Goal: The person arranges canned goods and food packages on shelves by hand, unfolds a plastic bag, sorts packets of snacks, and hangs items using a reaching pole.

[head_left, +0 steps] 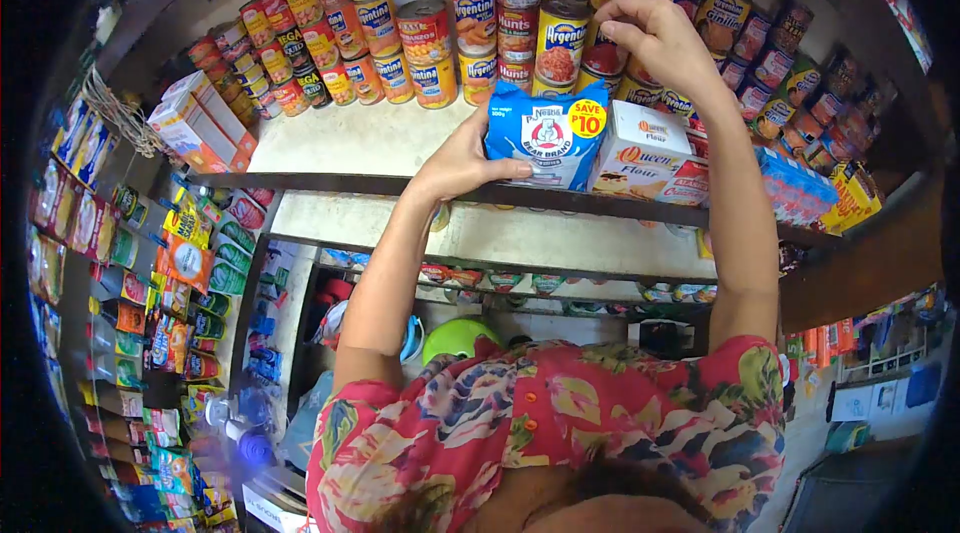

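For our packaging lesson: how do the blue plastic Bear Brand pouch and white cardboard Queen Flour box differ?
The blue plastic Bear Brand pouch is crinkled; the white cardboard Queen Flour box has straight edges. The left hand grips the pouch, not the box. The pouch carries a round yellow SAVE badge; the box shows none. Both bear printed brand names.

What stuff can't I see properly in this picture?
All in the head view:
- Most fingers of the left hand: hidden behind the blue Bear Brand pack.
- Whatever is right behind the right hand: the hand covers it.
- Tiny print on the Queen flour box: too small.
- Small lettering on the far-right cans: dim and blurred.
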